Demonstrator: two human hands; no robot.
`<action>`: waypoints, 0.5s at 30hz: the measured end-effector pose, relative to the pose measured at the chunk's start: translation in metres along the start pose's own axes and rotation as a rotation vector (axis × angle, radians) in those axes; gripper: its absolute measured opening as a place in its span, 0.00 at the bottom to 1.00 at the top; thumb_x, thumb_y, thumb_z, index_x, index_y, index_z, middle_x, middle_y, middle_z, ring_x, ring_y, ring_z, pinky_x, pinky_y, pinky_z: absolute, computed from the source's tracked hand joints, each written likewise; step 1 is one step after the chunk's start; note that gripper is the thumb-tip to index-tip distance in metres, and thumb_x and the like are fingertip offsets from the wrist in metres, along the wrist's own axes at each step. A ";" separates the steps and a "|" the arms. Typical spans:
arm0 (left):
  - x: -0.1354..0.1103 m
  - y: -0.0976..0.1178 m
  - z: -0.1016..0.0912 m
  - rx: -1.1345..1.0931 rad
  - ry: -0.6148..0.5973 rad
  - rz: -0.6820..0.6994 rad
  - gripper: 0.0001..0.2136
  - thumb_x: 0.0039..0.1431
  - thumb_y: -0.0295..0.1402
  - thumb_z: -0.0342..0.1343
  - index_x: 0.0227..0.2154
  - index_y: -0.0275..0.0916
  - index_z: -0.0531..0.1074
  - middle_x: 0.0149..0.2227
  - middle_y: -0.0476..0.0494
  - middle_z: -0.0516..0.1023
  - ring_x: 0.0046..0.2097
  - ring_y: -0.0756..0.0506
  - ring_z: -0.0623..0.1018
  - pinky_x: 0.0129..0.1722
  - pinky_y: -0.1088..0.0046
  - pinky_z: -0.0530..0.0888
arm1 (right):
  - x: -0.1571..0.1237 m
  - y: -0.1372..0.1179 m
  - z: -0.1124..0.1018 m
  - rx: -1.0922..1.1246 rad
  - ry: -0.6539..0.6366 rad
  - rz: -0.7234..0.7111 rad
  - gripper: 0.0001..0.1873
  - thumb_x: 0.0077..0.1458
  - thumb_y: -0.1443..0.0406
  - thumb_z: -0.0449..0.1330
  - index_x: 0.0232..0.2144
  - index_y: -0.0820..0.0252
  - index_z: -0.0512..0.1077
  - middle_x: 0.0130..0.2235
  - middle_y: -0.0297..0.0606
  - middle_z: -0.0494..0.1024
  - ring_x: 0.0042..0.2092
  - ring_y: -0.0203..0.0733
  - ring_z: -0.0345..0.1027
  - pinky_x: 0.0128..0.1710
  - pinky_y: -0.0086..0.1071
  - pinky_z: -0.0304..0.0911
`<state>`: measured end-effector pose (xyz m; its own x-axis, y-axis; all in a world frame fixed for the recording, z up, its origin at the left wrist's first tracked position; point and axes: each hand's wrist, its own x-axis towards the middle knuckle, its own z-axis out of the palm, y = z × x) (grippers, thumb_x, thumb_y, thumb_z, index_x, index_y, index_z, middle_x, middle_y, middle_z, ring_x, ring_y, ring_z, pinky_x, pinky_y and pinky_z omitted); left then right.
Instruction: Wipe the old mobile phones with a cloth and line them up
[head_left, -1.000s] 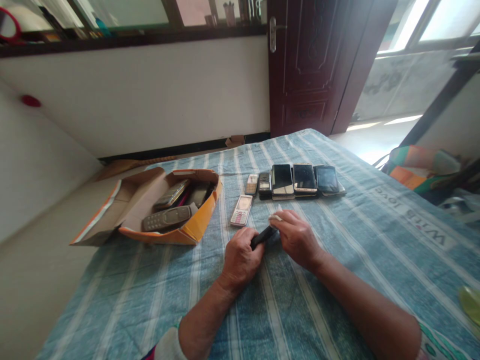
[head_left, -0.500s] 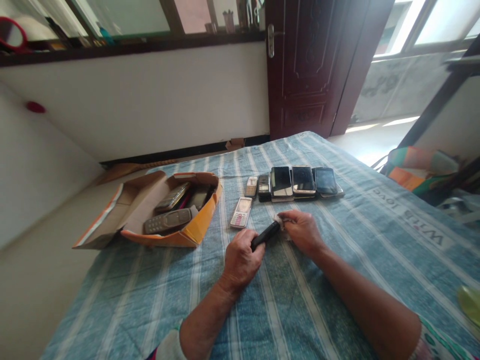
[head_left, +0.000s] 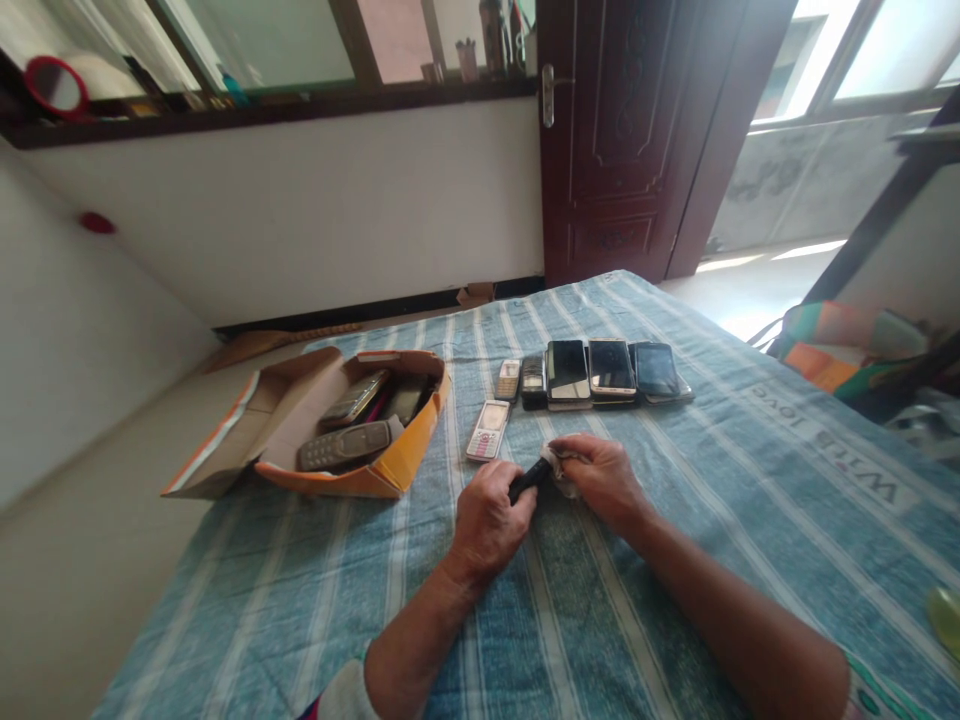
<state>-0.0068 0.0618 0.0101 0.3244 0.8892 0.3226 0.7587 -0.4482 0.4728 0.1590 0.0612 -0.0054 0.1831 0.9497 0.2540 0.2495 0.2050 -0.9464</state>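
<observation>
Gripping; left hand (head_left: 490,512): black phone (head_left: 531,480); right hand (head_left: 602,481): white cloth (head_left: 555,466); phone less exposed than earlier

Past my fingers (head_left: 581,448) — white wall (head_left: 322,210), dark red door (head_left: 619,165). Off right of them — bright window (head_left: 892,50), sunlit floor (head_left: 731,263); left, dimmer floor (head_left: 67,560).

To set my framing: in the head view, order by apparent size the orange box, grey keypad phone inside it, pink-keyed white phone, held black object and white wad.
1. Orange box
2. Grey keypad phone
3. Pink-keyed white phone
Unranked: black object and white wad; both are partly hidden, and what shows looks alike.
</observation>
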 end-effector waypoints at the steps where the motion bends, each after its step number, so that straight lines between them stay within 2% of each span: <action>1: 0.000 0.000 0.000 0.007 -0.003 0.005 0.02 0.50 0.25 0.58 0.28 0.38 0.71 0.29 0.46 0.74 0.34 0.46 0.75 0.34 0.72 0.70 | -0.003 -0.001 0.003 0.007 -0.013 -0.027 0.14 0.45 0.71 0.55 0.31 0.56 0.79 0.31 0.34 0.80 0.35 0.40 0.74 0.37 0.33 0.68; 6: 0.000 0.000 -0.003 0.034 -0.015 0.020 0.03 0.51 0.24 0.57 0.27 0.38 0.72 0.28 0.46 0.75 0.34 0.46 0.74 0.34 0.71 0.69 | -0.013 -0.006 0.013 0.008 -0.035 -0.170 0.14 0.49 0.72 0.55 0.33 0.56 0.79 0.31 0.34 0.77 0.34 0.38 0.72 0.34 0.29 0.67; 9: 0.000 0.001 -0.006 0.019 0.014 0.050 0.03 0.53 0.25 0.56 0.27 0.38 0.71 0.28 0.46 0.74 0.33 0.46 0.74 0.34 0.71 0.69 | -0.012 -0.005 0.013 0.018 -0.039 -0.209 0.13 0.50 0.72 0.56 0.34 0.56 0.79 0.32 0.35 0.77 0.34 0.38 0.72 0.35 0.29 0.66; 15: -0.002 -0.001 -0.002 -0.072 0.082 0.121 0.02 0.56 0.27 0.55 0.28 0.37 0.71 0.28 0.46 0.73 0.34 0.46 0.74 0.35 0.71 0.70 | -0.007 0.000 0.009 -0.100 -0.088 -0.108 0.17 0.46 0.75 0.53 0.32 0.56 0.79 0.29 0.34 0.77 0.32 0.37 0.71 0.32 0.28 0.64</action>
<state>-0.0089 0.0604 0.0109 0.3615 0.8190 0.4456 0.6734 -0.5598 0.4828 0.1496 0.0570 -0.0092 0.0675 0.9415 0.3303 0.3577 0.2862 -0.8889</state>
